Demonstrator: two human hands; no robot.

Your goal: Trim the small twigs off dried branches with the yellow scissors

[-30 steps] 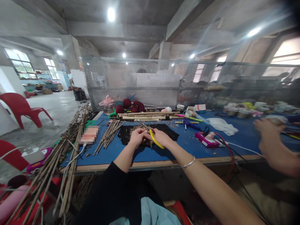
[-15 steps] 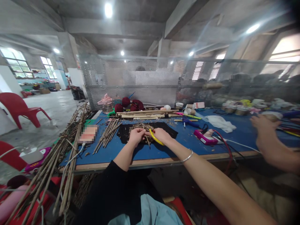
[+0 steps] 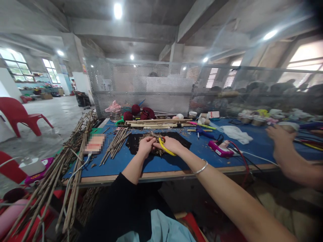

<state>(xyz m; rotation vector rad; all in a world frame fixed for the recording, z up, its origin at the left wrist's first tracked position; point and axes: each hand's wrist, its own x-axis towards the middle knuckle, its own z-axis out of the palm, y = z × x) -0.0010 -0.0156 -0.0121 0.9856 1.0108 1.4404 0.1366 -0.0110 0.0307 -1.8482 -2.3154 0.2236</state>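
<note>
Above the black cloth (image 3: 184, 140), the right hand (image 3: 172, 145) grips a yellow-handled tool (image 3: 166, 150); the left hand (image 3: 145, 147) has its fingers bunched, any hold impossible to tell. Sticks (image 3: 117, 142) lie left of the cloth.

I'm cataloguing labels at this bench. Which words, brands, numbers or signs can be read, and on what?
None can be read.
Small white-and-red box: marks too small.
Right-hand purple power strip: label too small.
Left-hand purple power strip: yellow marks too blurred.
Flat pinkish item: pixelated, nothing legible.
</note>
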